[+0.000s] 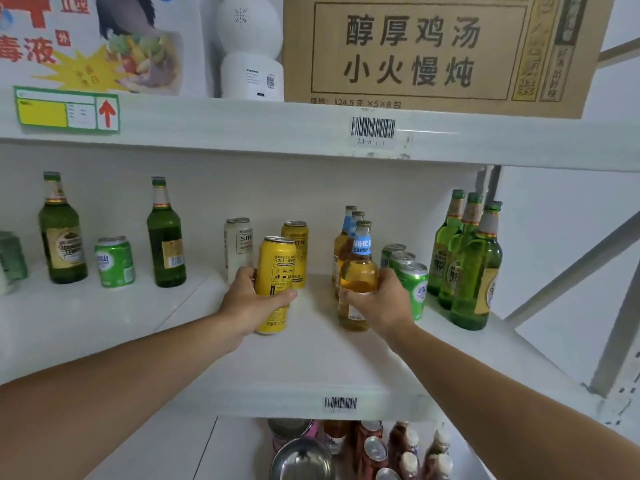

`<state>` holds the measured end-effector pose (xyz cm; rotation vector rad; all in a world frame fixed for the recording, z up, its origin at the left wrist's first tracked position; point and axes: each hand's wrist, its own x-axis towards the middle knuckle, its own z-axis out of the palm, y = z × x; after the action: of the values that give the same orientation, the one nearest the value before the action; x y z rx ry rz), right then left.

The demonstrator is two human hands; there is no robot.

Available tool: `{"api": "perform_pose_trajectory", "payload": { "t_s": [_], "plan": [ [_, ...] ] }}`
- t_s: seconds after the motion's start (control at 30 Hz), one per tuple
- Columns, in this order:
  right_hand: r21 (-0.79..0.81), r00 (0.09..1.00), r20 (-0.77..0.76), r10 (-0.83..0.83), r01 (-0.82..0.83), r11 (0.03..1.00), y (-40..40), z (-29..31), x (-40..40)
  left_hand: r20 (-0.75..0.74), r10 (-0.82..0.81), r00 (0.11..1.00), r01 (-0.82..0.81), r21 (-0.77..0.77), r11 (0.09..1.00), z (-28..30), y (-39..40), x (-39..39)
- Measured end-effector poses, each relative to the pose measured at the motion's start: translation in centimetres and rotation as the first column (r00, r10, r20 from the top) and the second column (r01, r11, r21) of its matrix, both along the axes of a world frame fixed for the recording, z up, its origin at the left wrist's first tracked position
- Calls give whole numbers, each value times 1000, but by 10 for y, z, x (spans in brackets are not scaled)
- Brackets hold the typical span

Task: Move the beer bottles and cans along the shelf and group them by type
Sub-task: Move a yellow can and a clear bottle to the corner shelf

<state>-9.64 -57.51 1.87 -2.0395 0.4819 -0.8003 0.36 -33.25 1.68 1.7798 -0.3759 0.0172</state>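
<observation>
My left hand (251, 301) grips a tall yellow can (275, 268) at the middle of the white shelf (311, 368). A second yellow can (297, 251) and a white can (237, 247) stand just behind it. My right hand (379, 303) holds an amber bottle with a blue neck label (358, 271); two more amber bottles (344, 237) stand behind it. To the right are three green cans (414, 289) and three green bottles (471, 265). On the left stand two green bottles (62, 237) (166, 240) with a green can (114, 261) between them.
Part of another can (12, 258) shows at the far left edge. The upper shelf holds a cardboard box (433, 50) and a white round device (251, 46). Below, a lower shelf holds several cans, bottles and a metal bowl (301, 459). A shelf upright (620, 327) rises at right.
</observation>
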Motion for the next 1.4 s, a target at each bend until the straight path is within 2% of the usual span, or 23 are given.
{"api": "perform_pose_trajectory", "payload": {
  "t_s": [0.33,0.67,1.07,1.23,1.3,1.4],
  "plan": [
    [78,998,30,61,-64,995,-17,-11,21,62,60,996,-63,49,997,3,-31,20],
    [66,996,52,67,-70,995,-15,-17,23,134,114,984,-128,93,987,3,-56,56],
    [69,998,37,42,-45,997,-11,-17,24,155,66,986,-84,116,990,-5,-57,72],
    [84,999,2,40,-40,996,-10,-19,13,124,29,992,-55,219,974,-9,-37,64],
    [48,1000,-20,-4,5,999,-11,-17,5,129,0,992,-33,252,967,-10,-23,56],
    [-99,994,-64,-85,78,992,-11,-11,-9,190,-50,980,-16,330,944,-9,-1,45]
  ]
}}
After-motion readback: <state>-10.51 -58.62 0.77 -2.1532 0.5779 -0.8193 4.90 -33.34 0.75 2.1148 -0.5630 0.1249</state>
